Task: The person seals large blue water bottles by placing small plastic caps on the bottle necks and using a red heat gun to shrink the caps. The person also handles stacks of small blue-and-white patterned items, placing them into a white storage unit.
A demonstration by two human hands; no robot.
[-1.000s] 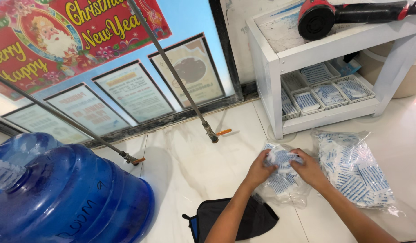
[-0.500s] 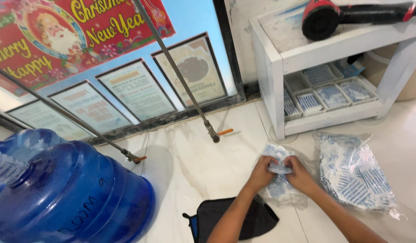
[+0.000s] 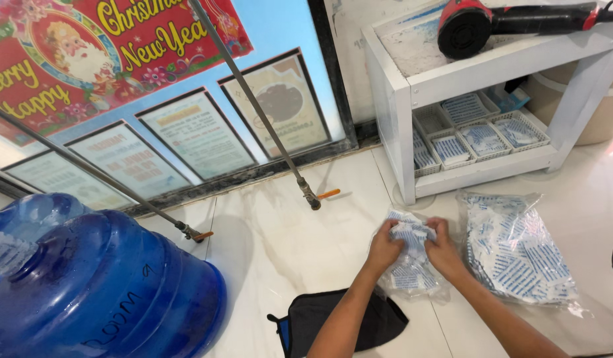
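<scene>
Both the left hand [image 3: 384, 248] and the right hand [image 3: 444, 246] are closed on the top of a clear plastic bag of small white-and-blue sachets [image 3: 408, 265], which rests on the pale floor [image 3: 286, 232] directly beneath them. With the thin film pulled between the two grips, it could likely tear or slip and spill sachets across the floor. Just right of the right hand lies a larger bag of the same sachets [image 3: 518, 252], beyond it a white shelf [image 3: 492, 66] with baskets, below the wrists a black pouch [image 3: 333, 318], and well left a blue water jug [image 3: 101, 292]; nothing blocks the hands.
</scene>
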